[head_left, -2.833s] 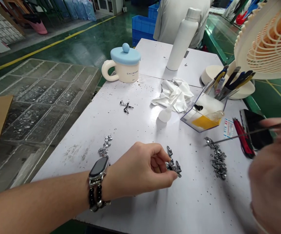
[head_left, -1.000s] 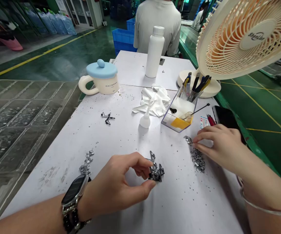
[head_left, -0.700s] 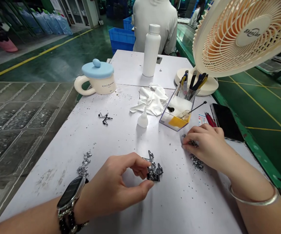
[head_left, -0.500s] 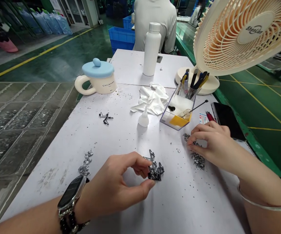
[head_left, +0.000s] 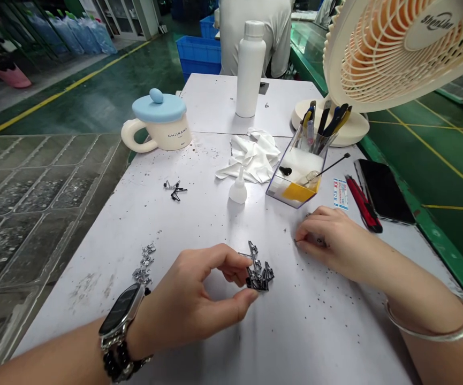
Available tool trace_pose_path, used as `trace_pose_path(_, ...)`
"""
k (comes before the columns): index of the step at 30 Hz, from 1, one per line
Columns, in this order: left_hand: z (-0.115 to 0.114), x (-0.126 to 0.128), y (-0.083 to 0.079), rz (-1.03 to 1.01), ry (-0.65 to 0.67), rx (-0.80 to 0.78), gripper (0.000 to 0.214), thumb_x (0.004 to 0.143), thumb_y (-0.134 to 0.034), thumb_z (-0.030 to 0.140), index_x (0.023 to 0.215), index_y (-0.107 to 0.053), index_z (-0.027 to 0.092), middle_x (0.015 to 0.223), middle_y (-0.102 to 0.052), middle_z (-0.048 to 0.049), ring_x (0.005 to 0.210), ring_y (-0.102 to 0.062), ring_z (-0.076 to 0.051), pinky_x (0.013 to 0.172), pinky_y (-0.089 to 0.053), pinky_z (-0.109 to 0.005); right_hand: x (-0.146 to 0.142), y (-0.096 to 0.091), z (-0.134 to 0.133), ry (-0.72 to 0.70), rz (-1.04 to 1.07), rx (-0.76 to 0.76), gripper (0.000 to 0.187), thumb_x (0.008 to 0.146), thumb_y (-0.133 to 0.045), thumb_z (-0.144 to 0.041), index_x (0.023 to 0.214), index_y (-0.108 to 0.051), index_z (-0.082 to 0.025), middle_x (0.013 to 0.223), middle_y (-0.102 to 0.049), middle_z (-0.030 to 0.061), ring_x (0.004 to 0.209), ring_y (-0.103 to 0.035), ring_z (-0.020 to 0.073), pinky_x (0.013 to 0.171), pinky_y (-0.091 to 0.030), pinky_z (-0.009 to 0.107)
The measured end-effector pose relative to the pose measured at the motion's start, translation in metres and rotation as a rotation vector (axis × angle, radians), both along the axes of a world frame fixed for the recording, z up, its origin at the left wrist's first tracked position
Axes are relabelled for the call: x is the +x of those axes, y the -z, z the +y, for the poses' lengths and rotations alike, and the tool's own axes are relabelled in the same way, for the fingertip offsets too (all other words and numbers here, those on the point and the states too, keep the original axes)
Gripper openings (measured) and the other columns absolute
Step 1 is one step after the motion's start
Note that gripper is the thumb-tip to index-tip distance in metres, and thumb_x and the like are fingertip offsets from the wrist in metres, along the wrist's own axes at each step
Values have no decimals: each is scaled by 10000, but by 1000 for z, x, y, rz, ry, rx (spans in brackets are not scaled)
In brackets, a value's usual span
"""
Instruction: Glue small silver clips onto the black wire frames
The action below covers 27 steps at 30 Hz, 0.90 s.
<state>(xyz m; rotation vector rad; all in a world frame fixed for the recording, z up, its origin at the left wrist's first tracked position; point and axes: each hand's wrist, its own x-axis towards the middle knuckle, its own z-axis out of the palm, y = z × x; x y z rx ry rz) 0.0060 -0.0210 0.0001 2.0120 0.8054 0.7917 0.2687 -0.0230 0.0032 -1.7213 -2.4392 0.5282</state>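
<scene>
Cluster of dark clips [head_left: 260,274] rests on the white counter [head_left: 183,224], pinched at its near edge between the thumb and curled fingers of the left hand [head_left: 191,310]. The right hand [head_left: 331,243] lies just right of the cluster, apart from it, with its fingers bent down onto the loose silver parts [head_left: 320,243]; whether it grips any cannot be told. Against half a second ago, the right hand has slid nearer and now covers most of the silver parts. The left-hand pinch is unchanged.
</scene>
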Motion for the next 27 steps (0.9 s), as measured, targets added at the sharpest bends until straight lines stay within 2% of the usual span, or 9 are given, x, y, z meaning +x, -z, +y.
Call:
trace_pose_path(4,0,0,0,-17,-7,-3,225,711,-665,124,920,-585,151,747,-658,27,678,-620,-60,669,-524,-128,-6,-11,-9,27,141,0,93,821,-507,-224,832,-594,-252,842,-559,21,804,-519,150,618,-461,282)
trace_pose_path(9,0,-1,1,-10,-36,44,233,703,-677,144,918,-587,152,752,-667,16,682,-636,-73,662,-531,-136,-18,-18,-20,-20,401,31,106,840,-553,-239,891,-607,-315,820,-577,-13,798,-537,121,625,-477,250)
trace_pose_path(12,-1,-2,2,-4,-74,156,246,693,-681,149,917,-580,153,766,-680,0,691,-652,-87,662,-539,-148,-26,-16,-24,32,660,-30,145,819,-593,-213,910,-607,-325,843,-602,-20,822,-553,132,679,-486,269)
trace_pose_path(15,-4,-3,2,13,-110,258,251,698,-680,171,921,-565,174,802,-696,-5,724,-665,-99,689,-542,-168,-37,-9,-26,87,839,-152,100,820,-602,-238,883,-606,-316,874,-601,-22,874,-552,139,768,-469,294)
trace_pose_path(21,-5,-2,3,24,-107,332,269,715,-658,170,955,-541,194,827,-695,-4,720,-659,-120,641,-543,-229,-53,1,-22,176,1020,-386,22,792,-641,-301,807,-626,-299,910,-515,-21,895,-505,114,803,-422,253)
trace_pose_path(24,-5,-3,3,42,-99,361,270,716,-657,186,954,-531,197,818,-693,-4,695,-654,-128,621,-539,-251,-55,3,-22,190,1076,-405,31,790,-640,-274,799,-625,-300,919,-487,-20,906,-483,109,799,-415,234)
trace_pose_path(27,-6,-3,2,62,-103,366,255,729,-641,194,953,-521,215,808,-695,-3,685,-653,-139,614,-535,-260,-55,4,-23,210,1046,-382,42,791,-632,-247,789,-620,-288,908,-472,-9,892,-471,124,803,-399,261)
